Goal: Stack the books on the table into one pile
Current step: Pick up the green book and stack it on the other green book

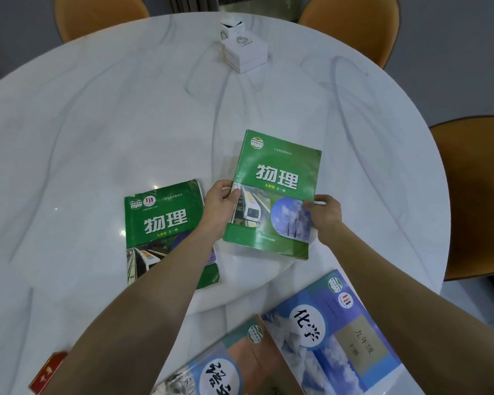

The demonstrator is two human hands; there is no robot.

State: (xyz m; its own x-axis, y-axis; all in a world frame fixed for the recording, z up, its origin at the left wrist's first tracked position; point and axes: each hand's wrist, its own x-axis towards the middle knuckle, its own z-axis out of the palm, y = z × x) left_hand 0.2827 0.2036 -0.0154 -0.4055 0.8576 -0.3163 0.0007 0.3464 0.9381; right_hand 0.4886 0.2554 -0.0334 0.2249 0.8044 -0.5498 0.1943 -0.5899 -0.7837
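Both hands grip one green glossy paperback physics textbook [277,192], which sits just past the middle of the round white marble-patterned table [126,115]. The left hand [220,206] clasps the book's spine edge at its 9 o'clock side, thumb on the cover beside the printed train and the other fingers curled under. The right hand [325,215] pinches the opposite edge at about 4 o'clock, thumb on the pale blue circle picture, remaining fingers behind the cover. Whether the book is lifted off the table or resting on it cannot be told; its near edge casts a soft reflection on the polished top.

At 8 o'clock from it, close by, lies a second green physics textbook with a curled, worn corner [166,223], flat on the table and partly crossed by the left forearm. At 6 o'clock, near the table's edge, lie a blue-and-white chemistry textbook with a tan label panel [340,332] and, touching its left side, a blue and brownish softcover textbook [234,363]. A red booklet with gold stars [47,372] peeks out at 7 o'clock.

At 12 o'clock, well apart, stand small white cardboard boxes [244,52]. Orange rounded chairs [474,195] ring the table.
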